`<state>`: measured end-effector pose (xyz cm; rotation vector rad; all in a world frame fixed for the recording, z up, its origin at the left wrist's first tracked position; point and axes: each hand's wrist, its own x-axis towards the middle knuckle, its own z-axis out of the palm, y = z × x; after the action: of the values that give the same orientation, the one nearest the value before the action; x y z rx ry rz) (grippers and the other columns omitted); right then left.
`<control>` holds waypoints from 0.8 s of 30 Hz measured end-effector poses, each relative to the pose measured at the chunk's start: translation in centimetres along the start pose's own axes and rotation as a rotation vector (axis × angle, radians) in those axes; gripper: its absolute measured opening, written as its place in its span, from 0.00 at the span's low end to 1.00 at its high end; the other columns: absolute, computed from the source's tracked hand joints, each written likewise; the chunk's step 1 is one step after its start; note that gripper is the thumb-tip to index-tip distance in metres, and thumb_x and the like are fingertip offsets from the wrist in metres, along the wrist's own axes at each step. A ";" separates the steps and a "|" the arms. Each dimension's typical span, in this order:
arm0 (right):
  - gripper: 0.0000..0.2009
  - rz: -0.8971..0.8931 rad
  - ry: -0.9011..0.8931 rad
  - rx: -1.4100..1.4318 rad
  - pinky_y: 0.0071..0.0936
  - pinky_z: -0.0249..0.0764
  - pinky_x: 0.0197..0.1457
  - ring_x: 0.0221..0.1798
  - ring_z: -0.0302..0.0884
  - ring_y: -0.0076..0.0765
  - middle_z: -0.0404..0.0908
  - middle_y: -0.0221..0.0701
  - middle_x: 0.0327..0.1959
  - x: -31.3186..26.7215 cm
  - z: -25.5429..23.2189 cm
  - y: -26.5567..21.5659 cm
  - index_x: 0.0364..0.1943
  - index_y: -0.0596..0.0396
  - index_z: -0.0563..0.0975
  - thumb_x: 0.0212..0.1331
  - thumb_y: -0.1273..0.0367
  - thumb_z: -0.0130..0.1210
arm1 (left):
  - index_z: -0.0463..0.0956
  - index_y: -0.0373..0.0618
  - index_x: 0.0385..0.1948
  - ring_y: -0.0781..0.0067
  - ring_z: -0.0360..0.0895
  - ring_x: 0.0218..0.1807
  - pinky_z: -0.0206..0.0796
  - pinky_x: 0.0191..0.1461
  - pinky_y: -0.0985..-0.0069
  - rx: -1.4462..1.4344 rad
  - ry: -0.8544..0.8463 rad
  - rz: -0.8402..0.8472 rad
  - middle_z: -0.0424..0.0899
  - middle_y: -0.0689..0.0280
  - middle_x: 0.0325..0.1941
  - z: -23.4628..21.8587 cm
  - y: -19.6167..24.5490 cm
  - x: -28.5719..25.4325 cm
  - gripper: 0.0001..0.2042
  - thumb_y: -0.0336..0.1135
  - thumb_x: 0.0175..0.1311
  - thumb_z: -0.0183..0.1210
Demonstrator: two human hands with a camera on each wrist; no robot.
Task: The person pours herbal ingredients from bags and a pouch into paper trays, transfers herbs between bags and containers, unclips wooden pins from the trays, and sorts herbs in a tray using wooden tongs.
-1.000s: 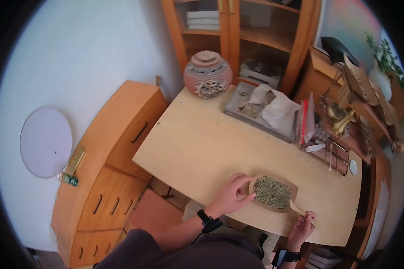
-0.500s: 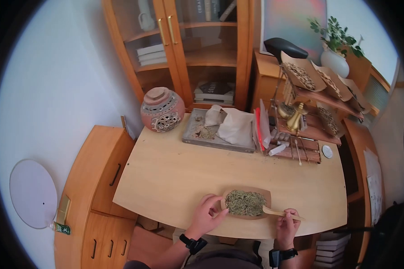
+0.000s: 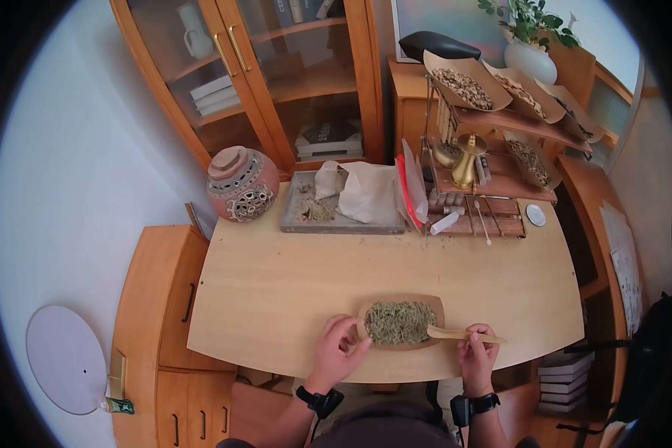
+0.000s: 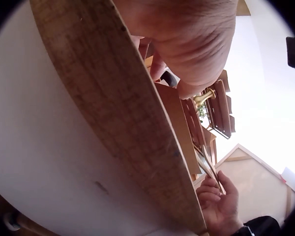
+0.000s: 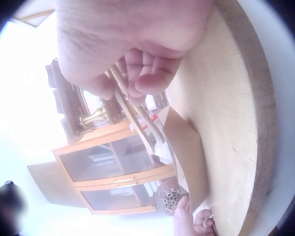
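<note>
A brown boat-shaped tray (image 3: 437, 305) lies near the table's front edge, heaped with dried greenish herbs (image 3: 398, 322). My left hand (image 3: 337, 352) holds the tray's left end, thumb at the near side and fingers bent at the far side. In my right hand (image 3: 478, 357) are light wooden tongs (image 3: 455, 334), pinched between thumb and fingers. Their tips meet the right edge of the herb heap in the head view. From the right wrist, the two prongs of the tongs (image 5: 137, 123) show slightly apart, beside the tray's outer wall (image 5: 189, 147).
Along the table's back stand a pierced clay jar (image 3: 243, 184), a grey tray (image 3: 299, 222) with a white cloth bag (image 3: 369, 193), and a tiered wooden rack (image 3: 511, 123) bearing herb trays and a brass pot (image 3: 467, 160). A small white disc (image 3: 535, 215) lies at right.
The head view has swung right and levelled, so the table sits squarer. Tongs lie more level, their tips now over the herbs' right edge. The left hand stays at the tray's left end.
</note>
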<state>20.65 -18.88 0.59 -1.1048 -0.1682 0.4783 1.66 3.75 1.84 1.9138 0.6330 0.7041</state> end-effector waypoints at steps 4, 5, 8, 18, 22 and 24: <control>0.09 0.027 0.001 -0.005 0.16 0.66 0.19 0.20 0.71 0.19 0.75 0.24 0.21 -0.1 0.2 -0.4 0.45 0.57 0.75 0.69 0.66 0.59 | 0.78 0.41 0.53 0.81 0.76 0.32 0.70 0.33 0.84 0.028 0.002 0.019 0.77 0.61 0.55 -0.1 0.1 0.0 0.21 0.28 0.57 0.71; 0.09 0.046 0.020 -0.007 0.16 0.66 0.19 0.20 0.71 0.19 0.75 0.24 0.21 -0.1 0.5 -0.5 0.45 0.57 0.75 0.69 0.66 0.59 | 0.78 0.41 0.53 0.81 0.76 0.32 0.70 0.33 0.84 0.042 -0.001 0.026 0.77 0.61 0.55 -0.1 0.1 0.1 0.21 0.28 0.57 0.71; 0.09 -0.008 0.050 -0.024 0.16 0.69 0.25 0.23 0.72 0.19 0.76 0.24 0.25 -0.3 1.9 -0.8 0.46 0.57 0.76 0.71 0.67 0.58 | 0.78 0.42 0.54 0.80 0.76 0.34 0.69 0.34 0.83 0.064 -0.025 -0.033 0.78 0.62 0.55 -0.1 -0.6 -0.1 0.23 0.28 0.55 0.72; 0.07 -0.246 -0.049 -0.540 0.17 0.70 0.44 0.36 0.73 0.19 0.79 0.26 0.33 -1.0 2.4 -2.9 0.43 0.61 0.77 0.65 0.75 0.62 | 0.78 0.44 0.56 0.78 0.75 0.32 0.69 0.33 0.81 0.085 -0.045 0.023 0.76 0.63 0.57 -0.1 -0.7 0.4 0.30 0.29 0.46 0.77; 0.07 -0.353 -0.087 -0.674 0.19 0.71 0.42 0.34 0.75 0.21 0.80 0.28 0.32 -0.8 2.7 -3.5 0.39 0.61 0.77 0.63 0.76 0.64 | 0.78 0.44 0.56 0.78 0.75 0.32 0.69 0.33 0.81 0.095 -0.047 0.034 0.75 0.64 0.57 -0.1 -0.6 0.4 0.30 0.29 0.46 0.77; 0.06 -0.408 -0.095 -0.762 0.21 0.72 0.40 0.33 0.76 0.23 0.81 0.31 0.31 -1.0 2.8 -3.5 0.37 0.62 0.79 0.61 0.76 0.66 | 0.78 0.44 0.55 0.79 0.75 0.32 0.69 0.33 0.81 0.107 -0.051 0.027 0.75 0.64 0.57 -0.1 -0.6 0.5 0.30 0.29 0.46 0.77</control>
<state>19.79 -18.30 5.02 -1.7375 -0.6859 0.0844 1.81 4.37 1.47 2.0359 0.6245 0.6475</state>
